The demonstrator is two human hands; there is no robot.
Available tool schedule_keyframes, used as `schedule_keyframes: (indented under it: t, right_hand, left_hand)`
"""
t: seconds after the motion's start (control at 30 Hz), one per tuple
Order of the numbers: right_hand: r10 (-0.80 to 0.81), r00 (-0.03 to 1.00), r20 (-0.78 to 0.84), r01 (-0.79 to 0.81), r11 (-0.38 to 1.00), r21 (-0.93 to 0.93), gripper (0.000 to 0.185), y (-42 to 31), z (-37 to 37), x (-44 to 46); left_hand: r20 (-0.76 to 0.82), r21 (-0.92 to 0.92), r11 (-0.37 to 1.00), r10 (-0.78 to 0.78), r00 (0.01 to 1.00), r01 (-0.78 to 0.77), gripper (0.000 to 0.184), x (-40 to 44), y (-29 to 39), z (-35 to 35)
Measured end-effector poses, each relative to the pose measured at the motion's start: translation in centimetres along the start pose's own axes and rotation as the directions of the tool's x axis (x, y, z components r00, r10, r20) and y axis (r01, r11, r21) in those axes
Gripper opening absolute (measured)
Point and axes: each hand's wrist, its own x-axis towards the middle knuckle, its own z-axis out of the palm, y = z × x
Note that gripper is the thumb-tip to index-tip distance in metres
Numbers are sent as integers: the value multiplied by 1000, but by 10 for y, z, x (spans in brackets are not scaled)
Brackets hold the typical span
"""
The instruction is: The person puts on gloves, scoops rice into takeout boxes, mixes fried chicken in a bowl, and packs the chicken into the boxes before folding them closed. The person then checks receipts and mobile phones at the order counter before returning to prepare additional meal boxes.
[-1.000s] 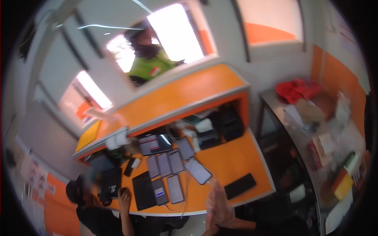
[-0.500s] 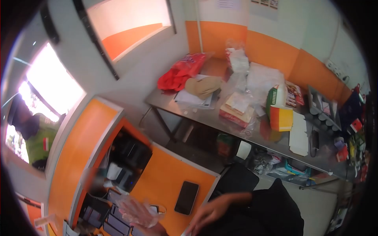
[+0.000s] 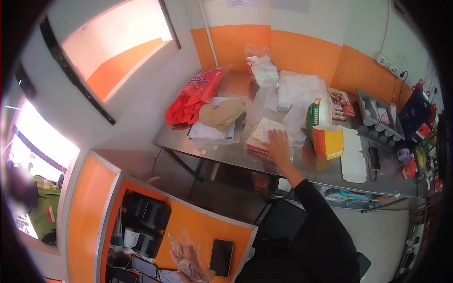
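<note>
My right hand [image 3: 279, 147] reaches over the steel table, its fingers stretched out and resting on white paper [image 3: 266, 128] on top of a red-and-white box [image 3: 258, 148]. My left hand [image 3: 189, 259] is over the orange counter [image 3: 196, 219], in a loose clear plastic glove [image 3: 178, 240]. Its fingers look apart, though the crinkled plastic blurs them. A dark smartphone [image 3: 221, 257] lies on the counter just right of that hand.
On the steel table [image 3: 217, 153] are a red bag [image 3: 184, 109], a tan cap [image 3: 221, 114], a yellow-and-green carton [image 3: 328, 141] and a grey organizer [image 3: 380, 115]. Black devices [image 3: 145, 214] fill the counter's recess. A person in a green top [image 3: 45, 207] is at the window.
My right hand has moved from low beside the counter out to the paper on the box. My gloved left hand has shifted right, closer to the smartphone. The view has turned and shifted.
</note>
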Motion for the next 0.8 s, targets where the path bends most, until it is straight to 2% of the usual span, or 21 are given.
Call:
schedule_keyframes:
  t: [0.07,0.17,0.67,0.8]
  right_hand:
    - [-30,990,-141,30,1000,-2,57,-2,10,-11]
    - [-19,979,-205,33,997,63,49,-7,15,-14]
    - [11,977,-211,13,994,111,41,-21,5,-24]
    - [34,977,-212,0,988,154,40,-20,4,-24]
  left_hand:
    - [14,33,999,-3,1000,3,71,6,-3,3]
    - [31,62,998,-1,1000,-1,71,11,-4,6]
    - [87,147,989,-25,996,12,76,23,-16,10]
    - [92,234,972,-36,995,13,77,23,-12,16]
